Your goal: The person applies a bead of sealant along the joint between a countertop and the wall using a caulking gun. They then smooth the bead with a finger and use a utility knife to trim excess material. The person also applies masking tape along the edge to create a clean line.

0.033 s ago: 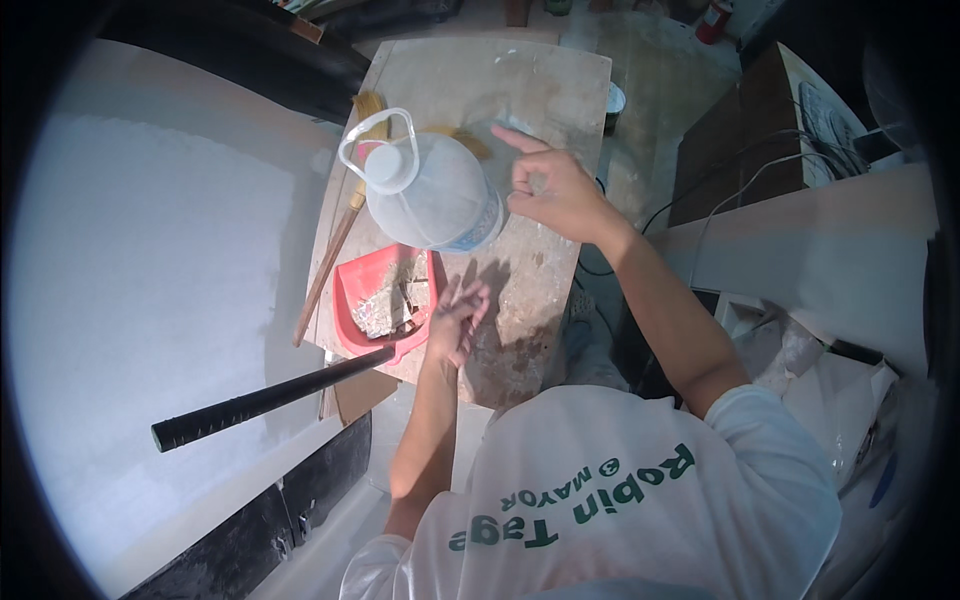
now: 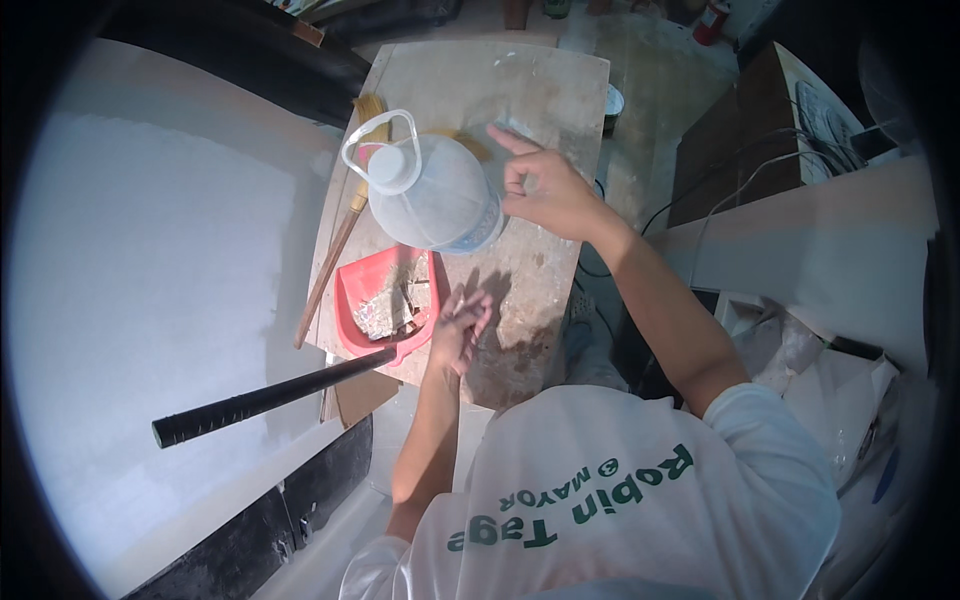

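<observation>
A big translucent plastic jug (image 2: pixel 430 195) with a white cap and a loop handle stands on a worn wooden board (image 2: pixel 540 90). My right hand (image 2: pixel 548 190) is beside the jug's lower right side with its fingers apart, the index finger raised, and nothing visibly in it. My left hand (image 2: pixel 460 330) reaches down to the right rim of a red dustpan (image 2: pixel 360 285) that holds grey rubble; its fingers point down and look a little blurred. The dustpan's long black handle (image 2: pixel 260 400) sticks out toward the lower left.
A broom with a wooden stick (image 2: pixel 330 265) lies along the board's left edge, bristles near the jug. A pale wall panel (image 2: pixel 150 260) fills the left side. On the right are a dark cabinet (image 2: pixel 740 130), cables and a white surface (image 2: pixel 800 240). A small tin (image 2: pixel 613 100) sits past the board's right edge.
</observation>
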Tool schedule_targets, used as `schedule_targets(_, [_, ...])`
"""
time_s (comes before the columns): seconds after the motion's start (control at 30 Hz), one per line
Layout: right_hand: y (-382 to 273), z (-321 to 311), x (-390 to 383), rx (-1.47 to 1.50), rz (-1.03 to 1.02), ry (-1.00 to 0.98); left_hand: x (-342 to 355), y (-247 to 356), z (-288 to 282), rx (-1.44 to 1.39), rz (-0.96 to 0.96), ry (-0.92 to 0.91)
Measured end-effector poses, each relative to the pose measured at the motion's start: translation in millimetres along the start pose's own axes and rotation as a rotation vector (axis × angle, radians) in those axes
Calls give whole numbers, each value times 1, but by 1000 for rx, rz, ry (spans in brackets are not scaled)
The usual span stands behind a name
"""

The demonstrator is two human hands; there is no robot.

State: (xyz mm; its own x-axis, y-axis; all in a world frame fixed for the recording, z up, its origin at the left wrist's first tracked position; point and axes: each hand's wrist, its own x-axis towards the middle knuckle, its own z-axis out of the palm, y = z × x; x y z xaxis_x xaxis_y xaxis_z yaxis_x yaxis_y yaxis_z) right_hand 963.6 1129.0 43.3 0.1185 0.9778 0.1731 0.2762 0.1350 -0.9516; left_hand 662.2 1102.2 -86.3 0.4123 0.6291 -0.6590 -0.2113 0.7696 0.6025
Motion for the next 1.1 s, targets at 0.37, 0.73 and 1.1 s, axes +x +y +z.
schedule_targets(0.37, [5, -43, -51, -214, 252, 217, -78, -10, -88, 141, -108, 52])
schedule_targets(0.73, [219, -175, -79, 145, 754, 513, 54, 1, 188, 879, 122, -357])
schedule_targets(1.1, [649, -195, -91, -132, 1042, 247, 358, -14, 334, 1468, 886, 109])
